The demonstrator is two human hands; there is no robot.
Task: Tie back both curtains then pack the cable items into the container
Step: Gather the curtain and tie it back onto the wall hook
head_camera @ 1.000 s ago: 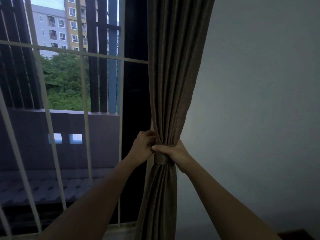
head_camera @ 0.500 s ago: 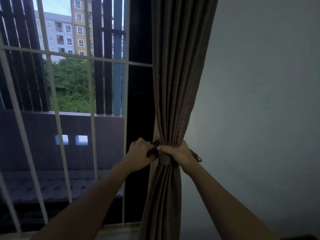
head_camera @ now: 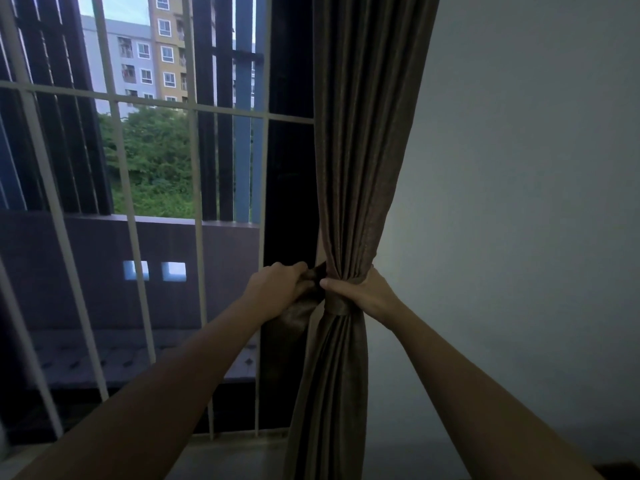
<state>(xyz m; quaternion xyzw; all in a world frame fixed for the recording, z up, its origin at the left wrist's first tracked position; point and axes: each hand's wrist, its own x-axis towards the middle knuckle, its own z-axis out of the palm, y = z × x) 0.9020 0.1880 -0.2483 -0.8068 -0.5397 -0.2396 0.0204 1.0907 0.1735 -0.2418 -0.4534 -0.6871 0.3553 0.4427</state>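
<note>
left hand [head_camera: 277,289]: a second ago a fist pressed against the edge of the curtain [head_camera: 360,168]; now slightly out to the left, gripping bunched fabric.
tieback tail [head_camera: 294,320]: unseen before; now a broad dark fold hanging below the left hand.
right hand [head_camera: 363,294]: the thin strap end that showed behind it half a second ago is out of sight.

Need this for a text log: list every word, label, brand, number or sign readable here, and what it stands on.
None: no readable text anywhere in this view.
The brown curtain and its tie-back band, pinched by the left hand while the right hand grips the gathered curtain, carry no print.
The wall and window grille bear no lettering.
The apartment blocks outside show no legible sign.
</note>
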